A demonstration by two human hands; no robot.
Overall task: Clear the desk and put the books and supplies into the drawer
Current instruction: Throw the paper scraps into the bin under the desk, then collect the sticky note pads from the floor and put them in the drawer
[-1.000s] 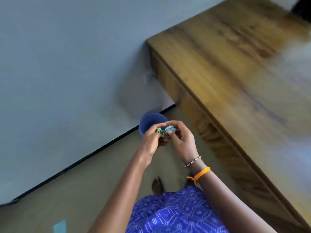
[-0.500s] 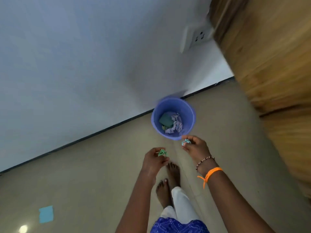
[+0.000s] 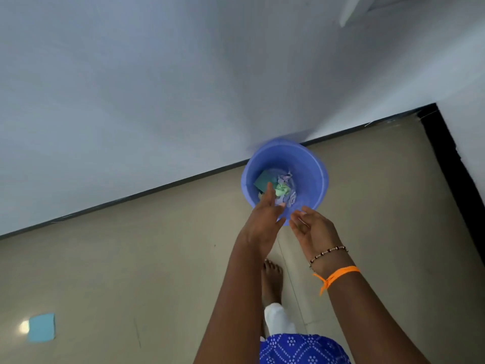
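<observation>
A blue plastic bin [image 3: 315, 169] stands on the floor against the pale wall. Inside it lie crumpled paper scraps [image 3: 284, 189], green, teal and pale purple. My left hand [image 3: 265, 219] reaches over the bin's near rim with its fingers straight and nothing in it. My right hand [image 3: 311, 227] hovers just beside it at the rim, palm turned inward, fingers relaxed and empty. The desk and drawer are out of view.
A light blue paper square [image 3: 42, 327] lies on the beige tiled floor at the lower left, next to a bright light reflection. A black skirting strip [image 3: 157, 191] runs along the wall. My bare foot [image 3: 271, 279] stands behind the bin.
Each hand pinched a small crumpled scrap half a second ago; both hands have now opened over the bin and hold nothing. The view has swung away from the wooden desk toward the bin.
</observation>
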